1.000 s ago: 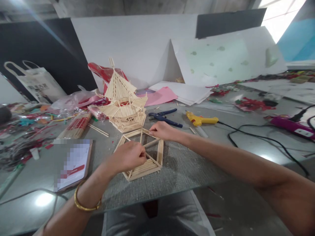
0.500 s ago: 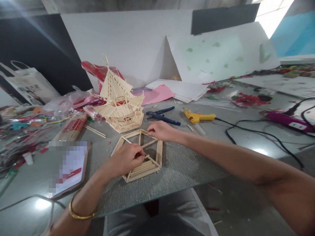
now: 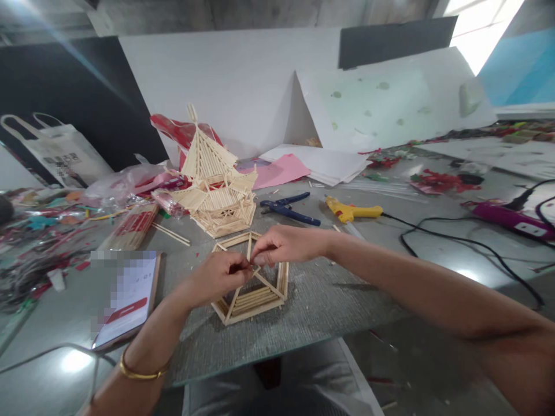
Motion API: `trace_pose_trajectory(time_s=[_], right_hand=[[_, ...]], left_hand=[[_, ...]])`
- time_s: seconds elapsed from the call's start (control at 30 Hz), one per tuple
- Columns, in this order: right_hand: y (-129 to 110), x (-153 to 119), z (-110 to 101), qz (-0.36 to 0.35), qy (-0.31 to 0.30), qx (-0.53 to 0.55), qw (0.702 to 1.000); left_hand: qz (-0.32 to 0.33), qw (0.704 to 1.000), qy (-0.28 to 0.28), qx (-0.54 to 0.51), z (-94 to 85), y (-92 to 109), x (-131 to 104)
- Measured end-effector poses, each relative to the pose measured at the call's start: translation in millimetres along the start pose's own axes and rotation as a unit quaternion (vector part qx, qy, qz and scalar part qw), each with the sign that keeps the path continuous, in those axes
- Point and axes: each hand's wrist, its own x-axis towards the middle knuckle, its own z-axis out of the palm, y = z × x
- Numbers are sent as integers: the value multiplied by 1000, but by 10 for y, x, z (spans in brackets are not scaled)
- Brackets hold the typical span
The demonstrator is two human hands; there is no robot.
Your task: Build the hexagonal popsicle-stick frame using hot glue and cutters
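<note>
A hexagonal frame of thin wooden sticks lies flat on the table, with sticks crossing its inside like spokes. Over its centre my left hand is closed in a pinch, coming in from the left side. My right hand reaches across the frame's right edge, its thumb and fingers pinched close by the left fingertips. Whatever sits between the fingers is too small or covered to make out. Just behind the frame stands a pagoda-like stick model with a pointed roof.
Blue pliers and a yellow glue gun lie behind my right arm. A phone rests at left, near a bundle of sticks. A purple power strip and black cables are at right. Pink paper lies farther back.
My right hand has moved from the frame's far right corner inward to its centre, beside my left hand. The left hand has shifted slightly; the view tilts up a little.
</note>
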Motion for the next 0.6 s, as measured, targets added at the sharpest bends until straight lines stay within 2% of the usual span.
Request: trace_pose_trajectory(time_s=[0.23, 0.4, 0.5, 0.6], right_hand=[[18, 69, 168, 45, 87, -94, 991], [-4, 54, 166, 34, 97, -90, 991], [-3, 43, 110, 36, 60, -9, 997], [35, 50, 78, 47, 24, 165, 985]], left_hand=[[-33, 997, 21, -68, 11, 25, -4], [-32, 997, 22, -71, 23, 1, -11], [-16, 997, 22, -69, 16, 9, -21], [-6, 996, 36, -78, -18, 40, -40]])
